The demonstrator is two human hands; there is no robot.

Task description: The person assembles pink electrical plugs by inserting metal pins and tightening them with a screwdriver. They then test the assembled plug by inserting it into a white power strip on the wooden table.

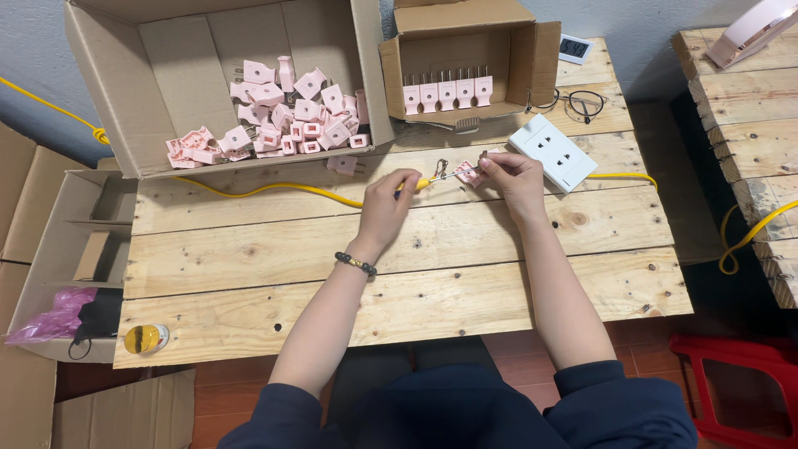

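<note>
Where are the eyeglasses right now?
In the head view, the eyeglasses lie at the table's far right, between the small cardboard box and white socket strip.

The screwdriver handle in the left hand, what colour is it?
Yellow. The screwdriver handle shows at the left hand's fingertips, clearest in the head view.

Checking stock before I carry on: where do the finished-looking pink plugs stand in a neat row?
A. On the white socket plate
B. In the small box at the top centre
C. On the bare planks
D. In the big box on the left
B: the row of pink plugs stands upright inside the small cardboard box; the big box holds a loose heap.
</note>
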